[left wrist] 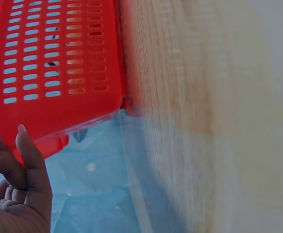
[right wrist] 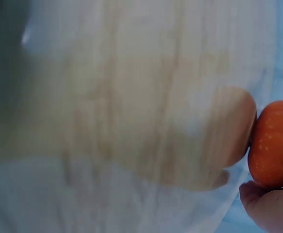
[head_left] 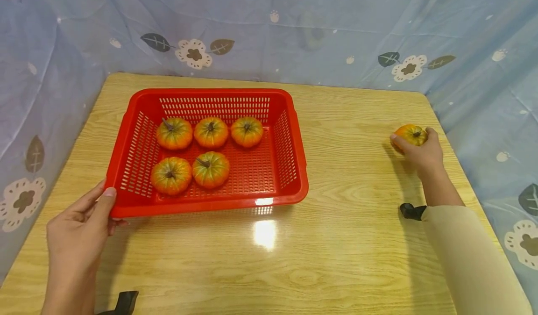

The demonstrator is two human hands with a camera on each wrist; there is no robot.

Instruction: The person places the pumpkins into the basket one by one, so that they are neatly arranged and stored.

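Note:
At the near left corner of a red plastic basket (head_left: 210,204), my left hand (head_left: 80,226) pinches the rim between thumb and fingers. The left wrist view shows fingertips at the rim of the slotted basket (left wrist: 66,109). Several small orange-green pumpkins (head_left: 171,175) sit inside the basket in two rows, stems showing. Far to the right, my right hand (head_left: 428,153) grips another small pumpkin (head_left: 409,133), thumb on its left side and fingers on its right. In the right wrist view that pumpkin (right wrist: 274,145) appears at the tabletop, its right part cut off by the frame.
The wooden table (head_left: 344,259) has a glossy top that reflects light in front of the basket. A blue curtain (head_left: 294,39) with flowers and leaves hangs behind and at both sides. Black straps (head_left: 412,211) show near both wrists.

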